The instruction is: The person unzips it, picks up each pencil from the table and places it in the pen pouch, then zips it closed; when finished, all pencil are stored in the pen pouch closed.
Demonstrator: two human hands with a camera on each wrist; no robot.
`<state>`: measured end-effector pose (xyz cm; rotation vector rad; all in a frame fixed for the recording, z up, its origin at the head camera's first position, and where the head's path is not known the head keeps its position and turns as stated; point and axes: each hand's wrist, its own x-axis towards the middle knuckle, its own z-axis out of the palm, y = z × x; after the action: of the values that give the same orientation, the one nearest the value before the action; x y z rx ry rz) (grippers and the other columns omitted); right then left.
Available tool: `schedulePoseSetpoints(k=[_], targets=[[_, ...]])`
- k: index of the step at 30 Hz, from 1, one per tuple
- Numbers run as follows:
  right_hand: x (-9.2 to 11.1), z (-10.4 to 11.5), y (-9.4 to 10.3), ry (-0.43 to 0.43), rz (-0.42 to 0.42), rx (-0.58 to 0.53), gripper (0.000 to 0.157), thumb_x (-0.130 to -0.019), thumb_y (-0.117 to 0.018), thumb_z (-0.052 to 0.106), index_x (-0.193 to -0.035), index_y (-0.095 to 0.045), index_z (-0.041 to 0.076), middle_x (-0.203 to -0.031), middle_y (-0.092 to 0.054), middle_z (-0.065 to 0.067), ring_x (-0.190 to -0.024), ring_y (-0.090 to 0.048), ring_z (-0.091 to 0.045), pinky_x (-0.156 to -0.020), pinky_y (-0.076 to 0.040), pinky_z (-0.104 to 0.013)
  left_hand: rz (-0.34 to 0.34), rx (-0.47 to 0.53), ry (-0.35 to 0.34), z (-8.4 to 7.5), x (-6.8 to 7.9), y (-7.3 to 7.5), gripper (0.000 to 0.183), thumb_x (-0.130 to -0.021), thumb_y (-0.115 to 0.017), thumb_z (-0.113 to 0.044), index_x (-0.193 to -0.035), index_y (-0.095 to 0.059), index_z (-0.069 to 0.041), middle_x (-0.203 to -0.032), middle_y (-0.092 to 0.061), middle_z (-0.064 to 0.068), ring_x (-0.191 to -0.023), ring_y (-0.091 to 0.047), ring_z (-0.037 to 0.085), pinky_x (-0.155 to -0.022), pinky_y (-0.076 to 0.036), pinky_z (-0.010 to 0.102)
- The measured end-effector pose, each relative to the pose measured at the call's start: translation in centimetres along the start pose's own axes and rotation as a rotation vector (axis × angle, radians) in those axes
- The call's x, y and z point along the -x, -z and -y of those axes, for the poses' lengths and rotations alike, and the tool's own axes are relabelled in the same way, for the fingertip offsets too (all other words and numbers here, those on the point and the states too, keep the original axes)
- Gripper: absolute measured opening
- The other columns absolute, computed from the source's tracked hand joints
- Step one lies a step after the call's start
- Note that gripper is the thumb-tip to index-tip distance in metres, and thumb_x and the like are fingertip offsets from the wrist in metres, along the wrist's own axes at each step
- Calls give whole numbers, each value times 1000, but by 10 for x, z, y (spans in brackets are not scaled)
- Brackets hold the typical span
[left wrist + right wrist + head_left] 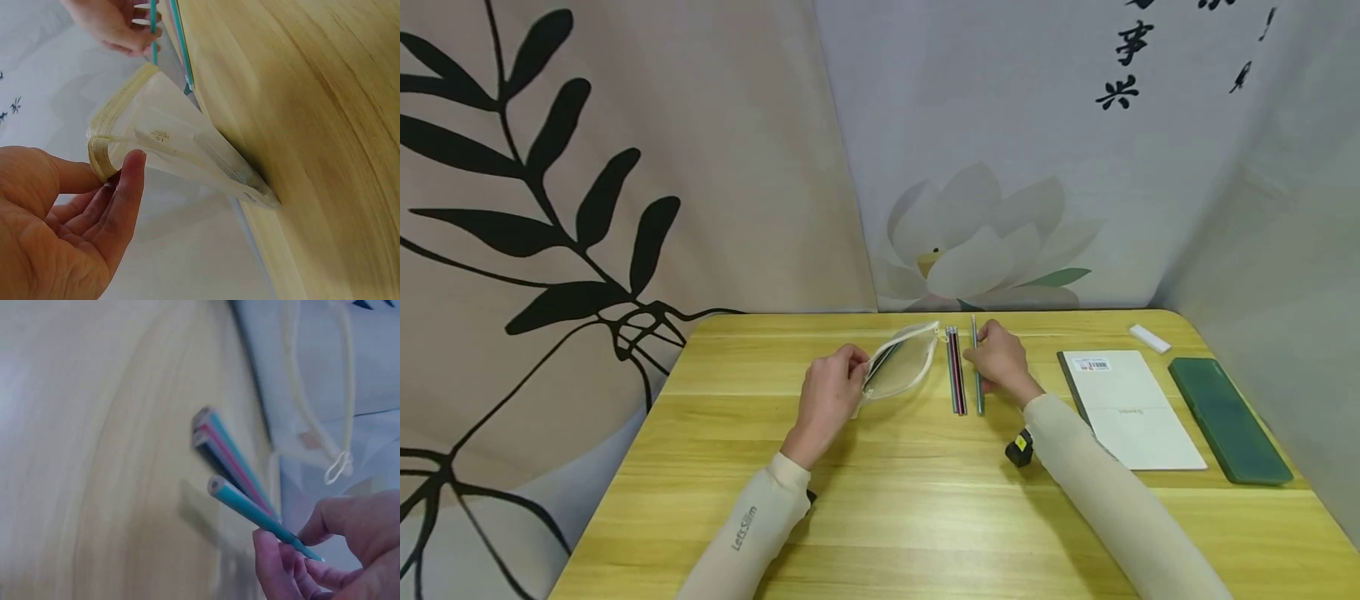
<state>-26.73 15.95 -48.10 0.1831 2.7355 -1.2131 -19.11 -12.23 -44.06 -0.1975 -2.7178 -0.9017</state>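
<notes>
My left hand pinches the rim of a translucent zip pouch, whose mouth gapes with a pale zip edge. Something dark and thin shows inside the pouch; its kind cannot be told. Between the thumb and fingers of my right hand is a teal pencil, held off the table at a slant in the right wrist view. Just left of it, a small bundle of pencils in teal, pink and dark colours lies side by side on the table, close to the pouch's zip-pull end.
A white notebook with a dark spine lies right of my right forearm. Beyond it are a green case and a white eraser-like block. The wooden table ends at a curtain behind.
</notes>
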Motion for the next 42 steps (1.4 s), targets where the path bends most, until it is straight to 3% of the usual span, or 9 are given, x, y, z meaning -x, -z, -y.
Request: schedulePoseSetpoints(k=[5, 9, 13, 18, 24, 29, 35, 42], targets=[[7, 9, 1, 28, -15, -154, 36, -99, -69, 20, -127, -51, 7, -97, -67, -15, -69, -74, -34, -59, -64, -44, 5, 12, -2, 0, -1, -1, 8, -103, -69, -13, -101, -76, -9, -85, -77, 4, -66, -64, 12, -59, -52, 27], [15, 20, 0, 6, 16, -366, 38, -98, -68, 17, -129, -49, 8, -106, -67, -15, -82, -70, -27, -67, -65, -50, 4, 20, -2, 0, -1, -2, 8, -103, -69, -13, -101, -76, -8, -85, -77, 5, -63, -63, 12, -58, -51, 27], [24, 30, -4, -7, 55, -589, 37, -98, -64, 11, -130, -45, 7, -104, -62, -11, -80, -66, -25, -72, -65, -53, 5, 20, -1, 0, -1, -2, 8, -103, -70, -12, -101, -76, -8, -85, -77, 5, -63, -62, 12, -58, -51, 27], [39, 40, -14, -10, 163, -789, 32, -100, -57, 8, -127, -41, 6, -104, -60, -11, -79, -65, -21, -72, -66, -46, 3, 14, -8, 0, -1, -2, 7, -102, -71, -13, -101, -76, -8, -86, -78, 5, -66, -65, 13, -59, -52, 27], [62, 50, -27, -42, 273, -901, 18, -102, -54, 11, -116, -43, 13, -108, -56, -7, -79, -63, -16, -70, -65, -36, 0, 15, -5, 0, -1, -1, 8, -102, -70, -12, -102, -76, -8, -86, -78, 5, -66, -65, 13, -60, -52, 28], [74, 59, -35, -112, 369, -937, 19, -104, -52, 12, -120, -42, 10, -111, -49, -7, -84, -59, -17, -76, -65, -34, 2, 11, -18, 0, -1, -1, 8, -102, -70, -12, -102, -76, -8, -87, -78, 5, -67, -67, 13, -60, -53, 28], [65, 72, -44, -177, 312, -1005, 27, -102, -54, 8, -126, -43, 7, -110, -56, -11, -84, -64, -18, -76, -65, -32, -8, 11, -30, -2, -2, -1, 6, -101, -72, -11, -101, -76, -7, -88, -79, 6, -69, -70, 15, -60, -55, 29], [52, 82, -55, -213, 297, -1048, 16, -101, -57, 6, -116, -53, 4, -90, -68, -7, -75, -69, -15, -74, -65, -30, 8, 13, -5, -2, 0, -1, 5, -101, -72, -12, -101, -76, -9, -87, -79, 5, -68, -68, 15, -59, -52, 28]])
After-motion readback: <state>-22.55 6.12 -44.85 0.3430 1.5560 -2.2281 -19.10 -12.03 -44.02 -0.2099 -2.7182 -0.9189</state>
